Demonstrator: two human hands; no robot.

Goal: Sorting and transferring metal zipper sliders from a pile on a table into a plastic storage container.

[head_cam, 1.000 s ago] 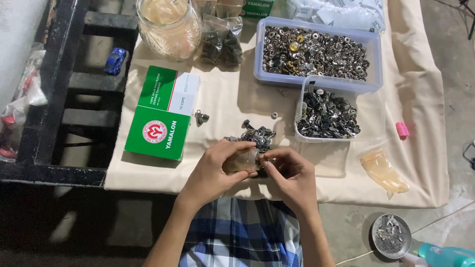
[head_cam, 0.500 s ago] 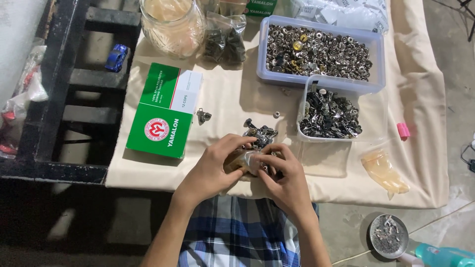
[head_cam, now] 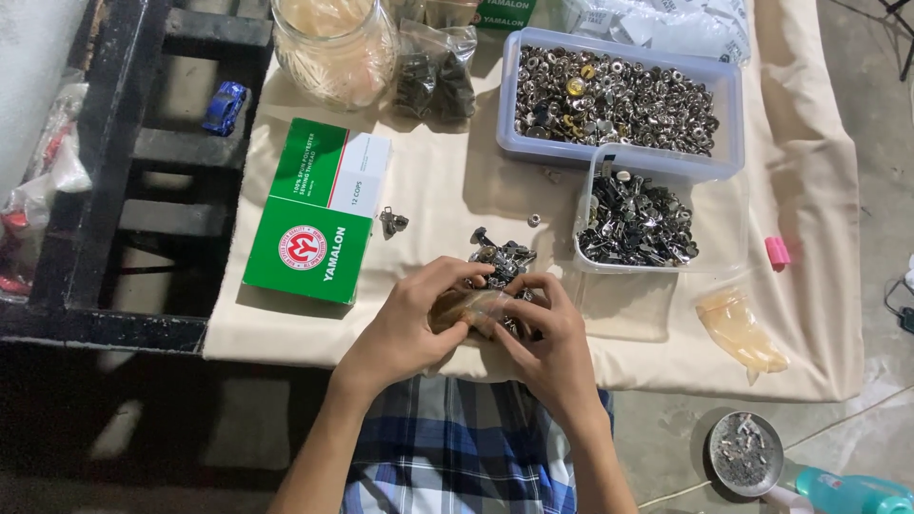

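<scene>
Since the prior frame I see my left hand (head_cam: 405, 328) and right hand (head_cam: 552, 347) unmoved, both pinching a small clear crinkled plastic bag (head_cam: 471, 309) at the table's near edge, beside loose shiny metal fasteners (head_cam: 500, 259).

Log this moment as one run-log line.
left hand: holds small clear bag | right hand: pinches same bag | beside: loose metal fasteners on cream cloth | near: green box
</scene>
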